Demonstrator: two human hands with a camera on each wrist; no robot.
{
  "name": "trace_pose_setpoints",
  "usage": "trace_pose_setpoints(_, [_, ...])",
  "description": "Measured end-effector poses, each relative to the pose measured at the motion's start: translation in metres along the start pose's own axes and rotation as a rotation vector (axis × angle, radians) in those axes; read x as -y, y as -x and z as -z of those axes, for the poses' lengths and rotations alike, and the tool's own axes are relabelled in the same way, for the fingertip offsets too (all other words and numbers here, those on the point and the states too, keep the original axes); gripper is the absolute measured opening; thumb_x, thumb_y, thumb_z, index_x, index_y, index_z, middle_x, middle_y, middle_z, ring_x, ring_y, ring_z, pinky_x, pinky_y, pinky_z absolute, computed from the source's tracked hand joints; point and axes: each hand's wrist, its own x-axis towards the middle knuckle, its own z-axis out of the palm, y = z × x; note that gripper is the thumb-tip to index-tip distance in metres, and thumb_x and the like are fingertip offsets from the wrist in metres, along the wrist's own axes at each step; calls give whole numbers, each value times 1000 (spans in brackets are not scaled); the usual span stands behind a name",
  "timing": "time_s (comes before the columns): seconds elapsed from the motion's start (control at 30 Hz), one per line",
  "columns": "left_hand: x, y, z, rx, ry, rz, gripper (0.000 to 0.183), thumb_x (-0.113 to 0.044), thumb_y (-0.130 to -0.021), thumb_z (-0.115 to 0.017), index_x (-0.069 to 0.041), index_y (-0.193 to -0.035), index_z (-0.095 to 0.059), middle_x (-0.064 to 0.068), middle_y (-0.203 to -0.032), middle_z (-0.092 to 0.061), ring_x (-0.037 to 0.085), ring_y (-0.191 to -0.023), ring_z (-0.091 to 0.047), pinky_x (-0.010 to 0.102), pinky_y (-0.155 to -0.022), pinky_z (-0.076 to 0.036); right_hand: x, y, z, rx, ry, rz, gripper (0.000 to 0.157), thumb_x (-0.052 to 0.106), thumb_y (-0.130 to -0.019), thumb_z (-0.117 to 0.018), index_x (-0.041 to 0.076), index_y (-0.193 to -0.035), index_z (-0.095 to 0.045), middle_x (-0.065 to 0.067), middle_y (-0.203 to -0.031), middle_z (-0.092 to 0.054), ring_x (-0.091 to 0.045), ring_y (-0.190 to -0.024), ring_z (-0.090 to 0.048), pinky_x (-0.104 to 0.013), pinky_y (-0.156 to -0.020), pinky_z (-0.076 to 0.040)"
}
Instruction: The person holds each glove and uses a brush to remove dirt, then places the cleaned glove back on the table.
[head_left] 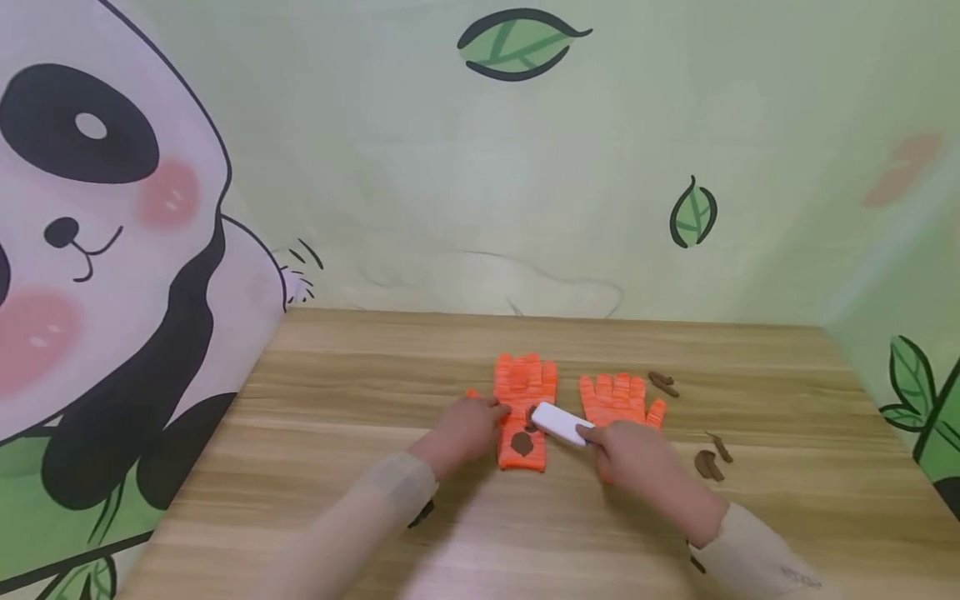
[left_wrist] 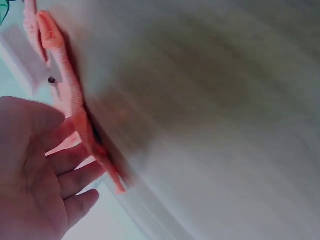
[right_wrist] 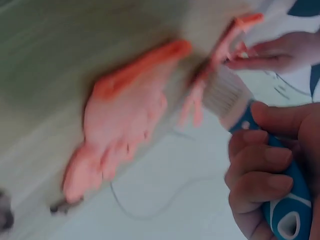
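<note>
An orange knit glove (head_left: 525,379) lies flat on the wooden table, fingers toward the wall, with brown patches (head_left: 522,444) of something like mud or clay near its cuff. My left hand (head_left: 468,427) touches this glove's left edge, its fingers loosely extended in the left wrist view. In my right hand (head_left: 637,457) I grip a brush (right_wrist: 286,172) by its blue handle. The brush's pale bristles (right_wrist: 223,95) reach the glove beside one of the brown patches. To the right lies a second orange glove (head_left: 617,398), partly hidden under my right hand in the head view.
Brown strips (head_left: 663,384) lie by the second glove's fingertips. More brown pieces (head_left: 708,465) are on the table (head_left: 810,500) to the right of my right hand. Behind the table rises a pale green wall (head_left: 390,167) with a painted panda and leaves.
</note>
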Motion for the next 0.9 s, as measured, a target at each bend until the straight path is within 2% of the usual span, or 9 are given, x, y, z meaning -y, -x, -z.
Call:
trace_pose_setpoints(0.07, [3, -1, 1, -28, 5, -27, 27, -12, -100, -60, -13, -124, -71, 6, -116, -75, 23, -98, -72, 37, -89, -59, -3, 5, 6, 0, -14, -18, 34, 9, -96, -66, 13, -130, -73, 2, -55, -48, -9, -54, -27, -21, -49, -21])
trace_pose_setpoints(0.13, [6, -2, 2, -59, 7, -72, 25, -9, -98, -62, -12, -120, -72, 6, -110, -75, 23, -96, -70, 37, -89, -58, -3, 7, 11, -6, -4, -36, 33, 13, -97, -67, 15, -130, -73, 1, -57, -52, -9, -52, -28, -21, -49, -21])
trace_pose_setpoints(0.2, [9, -4, 2, -80, 18, -122, 26, -7, -98, -63, -11, -123, -72, 7, -116, -75, 24, -106, -70, 37, -96, -57, -1, 4, 10, -17, 10, -38, 33, 14, -97, -68, 16, -130, -73, -1, -61, -59, -10, -51, -30, -22, -48, -22])
trace_pose_setpoints(0.27, [12, -7, 1, -69, 40, -152, 34, -10, -99, -64, -10, -133, -68, 7, -134, -70, 26, -125, -66, 39, -108, -52, 3, -2, 6, -25, 22, -25, 34, 15, -97, -68, 18, -131, -73, -4, -62, -62, -11, -51, -31, -23, -47, -23])
trace_pose_setpoints(0.37, [17, -10, -3, -11, 115, -150, 45, -20, -100, -66, -10, -144, -60, 7, -153, -57, 28, -143, -53, 42, -118, -44, 9, -12, -5, -30, 53, 3, 35, 16, -98, -68, 19, -132, -72, -4, -60, -58, -11, -52, -33, -23, -47, -23])
trace_pose_setpoints(0.53, [27, -15, -8, 81, 266, -119, 57, -27, -99, -68, -12, -152, -51, 6, -164, -42, 28, -153, -39, 43, -123, -38, 6, -15, -13, -32, 57, 20, 35, 13, -97, -68, 17, -131, -72, 0, -57, -51, -11, -53, -34, -23, -48, -24])
trace_pose_setpoints(0.7, [37, -16, -5, 91, 309, -120, 59, -25, -98, -70, -14, -153, -51, 5, -165, -41, 28, -155, -36, 45, -125, -35, -2, 0, 9, 18, 18, 23, 35, 10, -96, -68, 13, -130, -73, 3, -53, -43, -8, -53, -24, -20, -49, -18])
trace_pose_setpoints(0.8, [37, -18, -5, 91, 313, -116, 58, -25, -98, -70, -16, -153, -51, 3, -165, -42, 27, -154, -38, 45, -125, -35, 4, -4, 14, 6, 48, 3, 35, 13, -97, -69, 15, -131, -72, 0, -57, -53, -10, -52, -28, -22, -48, -20])
trace_pose_setpoints(0.9, [34, -21, -8, 81, 307, -130, 58, -25, -98, -70, -17, -152, -51, 2, -164, -43, 27, -153, -40, 44, -124, -37, 11, -15, 8, -13, 73, 10, 35, 17, -99, -67, 18, -133, -71, -2, -62, -59, -11, -53, -36, -23, -47, -25])
